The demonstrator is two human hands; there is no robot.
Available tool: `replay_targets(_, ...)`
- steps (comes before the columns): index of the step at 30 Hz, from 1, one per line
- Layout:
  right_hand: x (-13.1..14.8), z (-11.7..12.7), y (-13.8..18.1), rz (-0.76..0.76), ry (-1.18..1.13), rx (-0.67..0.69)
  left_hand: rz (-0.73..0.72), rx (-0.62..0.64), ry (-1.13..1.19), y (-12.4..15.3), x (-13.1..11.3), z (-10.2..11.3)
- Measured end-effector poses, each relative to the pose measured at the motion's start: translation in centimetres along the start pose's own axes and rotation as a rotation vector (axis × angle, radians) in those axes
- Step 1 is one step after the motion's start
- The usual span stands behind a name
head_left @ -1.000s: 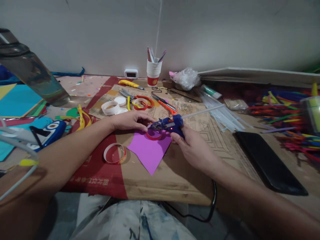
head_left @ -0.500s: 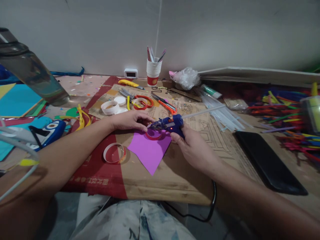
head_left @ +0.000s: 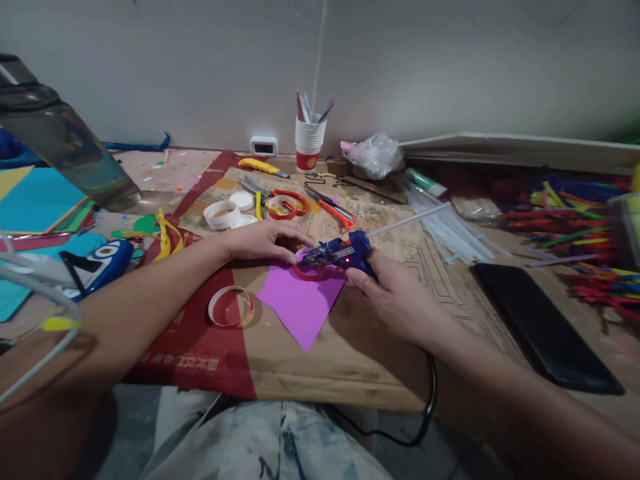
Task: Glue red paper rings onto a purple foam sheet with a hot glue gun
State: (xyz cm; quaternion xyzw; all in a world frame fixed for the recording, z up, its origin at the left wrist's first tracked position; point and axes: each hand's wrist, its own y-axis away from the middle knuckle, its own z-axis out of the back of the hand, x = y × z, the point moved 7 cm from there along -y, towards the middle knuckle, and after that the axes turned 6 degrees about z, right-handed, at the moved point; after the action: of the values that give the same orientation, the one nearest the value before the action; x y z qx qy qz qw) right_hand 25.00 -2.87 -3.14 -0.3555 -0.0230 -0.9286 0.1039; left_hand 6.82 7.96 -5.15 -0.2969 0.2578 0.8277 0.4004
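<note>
My right hand (head_left: 385,283) is wrapped round a blue hot glue gun (head_left: 349,251), which has a lit red light. A long clear glue stick (head_left: 410,220) sticks out of its back end. The gun's nozzle points left, over a red paper ring (head_left: 310,274) standing on a purple sheet (head_left: 307,303). At the ring's left far side my left hand (head_left: 267,241) has its thumb and fingers curled in, seemingly gripping the ring's edge; the nozzle partly hides the contact. Left of the sheet stands another paper ring (head_left: 230,307), white inside with red outside.
Behind my hands lie orange-handled scissors (head_left: 300,202), a second orange-handled tool (head_left: 337,212), white rings (head_left: 221,215) and a yellow cutter (head_left: 263,167). A stack of cups (head_left: 309,143) holds pens. Spare glue sticks (head_left: 455,233) and a black phone-like slab (head_left: 545,327) lie right; a bottle (head_left: 75,147) stands left.
The glue gun has tilted slightly and its rear has shifted a little right and down with my right hand. My left hand stays at the ring.
</note>
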Motion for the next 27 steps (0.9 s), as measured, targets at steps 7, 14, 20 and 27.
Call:
replay_targets(7,-0.08,-0.43,-0.32,0.007,0.021,-0.041,0.029,0.002,0.011,0.11,-0.1,-0.03)
replay_targets(14,0.09,-0.19,-0.23,0.079,0.008,-0.088,0.017,-0.005,0.005,0.18,-0.26,0.05)
replay_targets(20,0.11,0.42,0.26,0.049,0.106,-0.102,0.02,-0.004,0.016,0.11,-0.06,0.01)
replay_targets(27,0.31,0.22,0.27,0.046,0.111,-0.097,0.021,-0.015,0.009,0.1,0.02,0.04)
